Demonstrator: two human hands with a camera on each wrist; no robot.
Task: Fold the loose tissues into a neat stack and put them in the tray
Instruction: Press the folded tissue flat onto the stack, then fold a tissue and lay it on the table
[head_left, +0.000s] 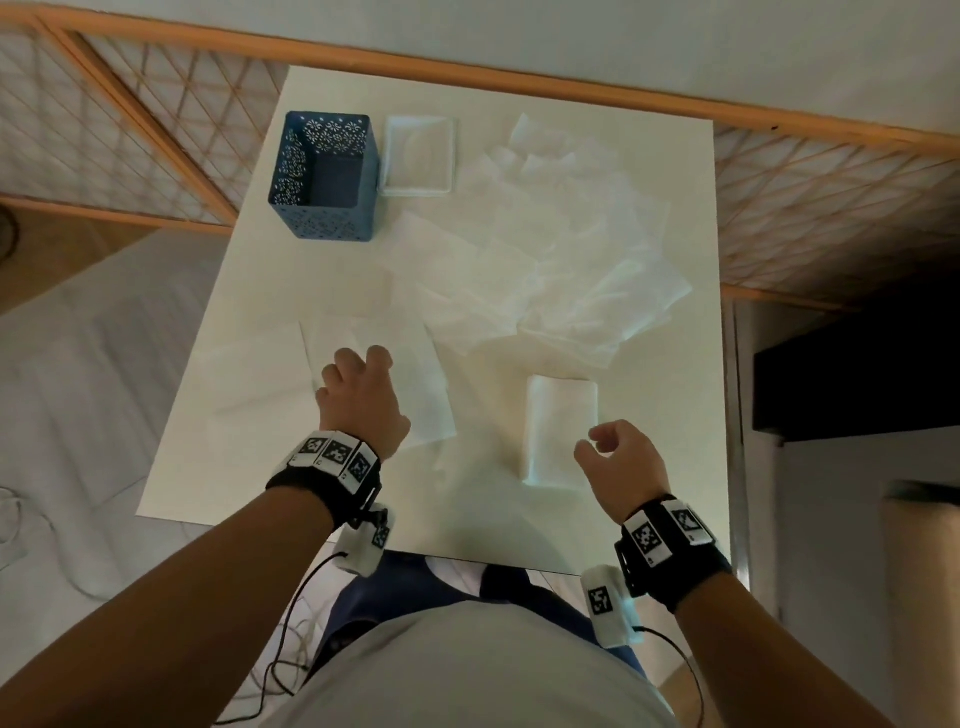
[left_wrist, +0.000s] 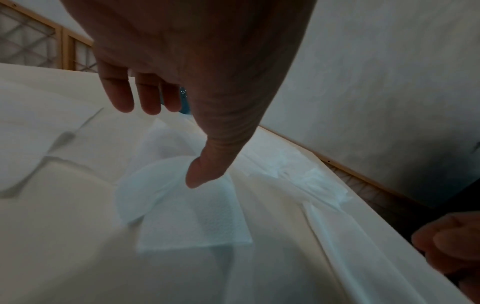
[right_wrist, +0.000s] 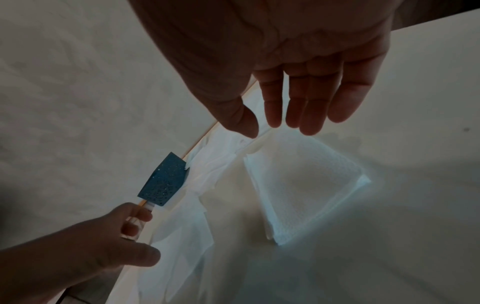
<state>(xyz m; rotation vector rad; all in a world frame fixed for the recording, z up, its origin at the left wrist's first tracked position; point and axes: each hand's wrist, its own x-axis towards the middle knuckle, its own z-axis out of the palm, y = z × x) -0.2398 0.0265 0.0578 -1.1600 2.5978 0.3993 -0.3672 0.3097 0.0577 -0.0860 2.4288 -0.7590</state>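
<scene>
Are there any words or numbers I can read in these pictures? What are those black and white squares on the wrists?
No readable words, numbers or brand names anywhere.
Left wrist band: black-and-white square code patterns, not letters.
Right wrist band: the same kind of patterns, no text.
Blue box: punched flower-like holes only, no label.
Tissues and tray: plain white, nothing printed.

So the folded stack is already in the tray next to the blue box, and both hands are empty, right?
Not quite. The folded stack still lies on the table, near the right hand; the head view shows it well short of the tray by the blue box. Both hands, including the left hand, hold nothing.
</scene>
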